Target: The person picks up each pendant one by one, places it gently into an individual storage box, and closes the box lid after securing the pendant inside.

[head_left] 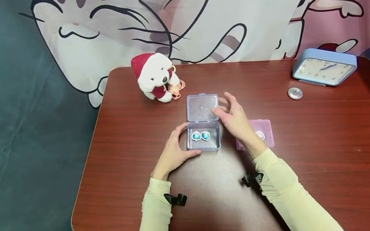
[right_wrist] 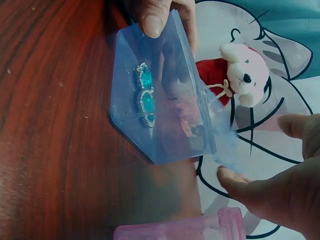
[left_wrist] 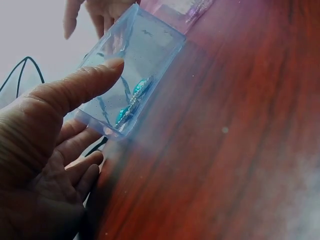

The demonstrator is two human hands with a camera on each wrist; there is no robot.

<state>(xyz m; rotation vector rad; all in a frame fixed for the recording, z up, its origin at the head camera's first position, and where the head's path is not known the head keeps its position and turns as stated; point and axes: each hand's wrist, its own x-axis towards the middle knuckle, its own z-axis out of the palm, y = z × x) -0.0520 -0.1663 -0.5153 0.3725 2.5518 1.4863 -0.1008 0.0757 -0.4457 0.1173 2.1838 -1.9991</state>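
Observation:
A small clear bluish box stands open on the brown table, its lid tipped back. Two teal heart-shaped earrings lie in the base, and they also show in the left wrist view and the right wrist view. My left hand grips the base, thumb on its near wall and fingers at its left side. My right hand is by the lid's right edge with relaxed fingers, the thumb touching the lid's corner.
A pink box lies closed just right of my right wrist. A plush dog in a red hat sits at the table's far edge. A blue clock and a small round metal piece are at the far right.

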